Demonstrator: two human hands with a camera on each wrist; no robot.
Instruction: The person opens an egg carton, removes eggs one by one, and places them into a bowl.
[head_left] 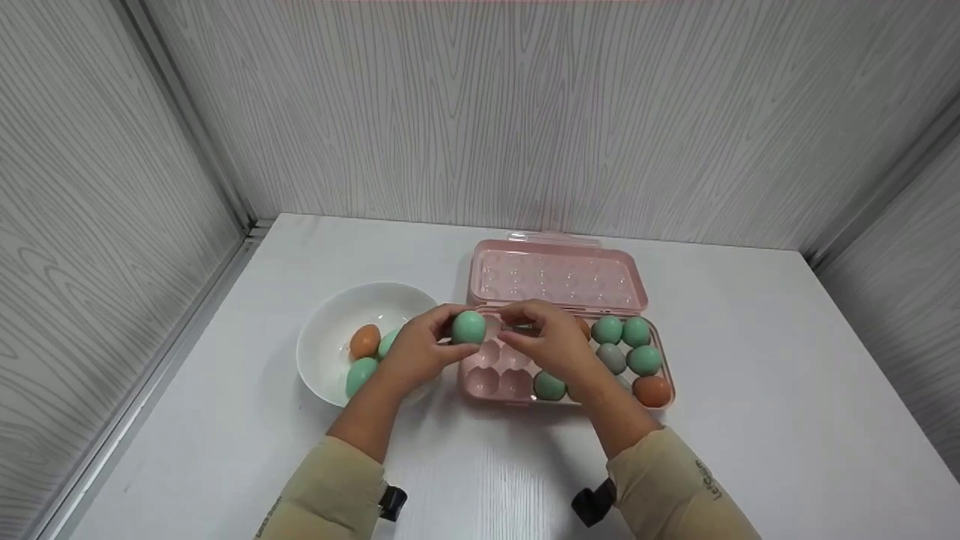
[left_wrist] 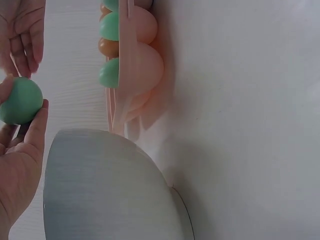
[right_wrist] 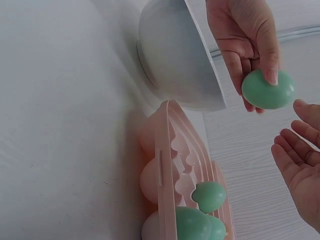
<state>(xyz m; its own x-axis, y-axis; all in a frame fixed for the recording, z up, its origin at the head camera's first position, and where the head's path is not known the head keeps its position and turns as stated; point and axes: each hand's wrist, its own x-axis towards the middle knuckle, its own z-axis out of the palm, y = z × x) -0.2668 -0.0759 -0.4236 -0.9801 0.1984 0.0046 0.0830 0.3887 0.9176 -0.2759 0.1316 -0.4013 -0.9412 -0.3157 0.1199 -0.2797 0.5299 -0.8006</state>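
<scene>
My left hand (head_left: 416, 351) pinches a green egg (head_left: 469, 328) between thumb and fingers, above the left end of a pink egg carton (head_left: 484, 382). Just right of that egg is my right hand (head_left: 556, 343); in the right wrist view its fingers (right_wrist: 295, 147) are spread and loosely bent, holding nothing. The carton's right part carries several green, brown and greyish eggs, while several cups at its left are bare. A white bowl (head_left: 321, 337) to the left contains a brown egg (head_left: 365, 340) and green eggs (head_left: 361, 375), partly hidden behind my left hand and forearm.
The carton's lid (head_left: 555, 274) lies folded back behind it, its clear clasp (head_left: 551, 239) toward the rear wall. All stands on a white table (head_left: 757, 360). Grey wood-grain panels (head_left: 465, 112) enclose the back and both sides.
</scene>
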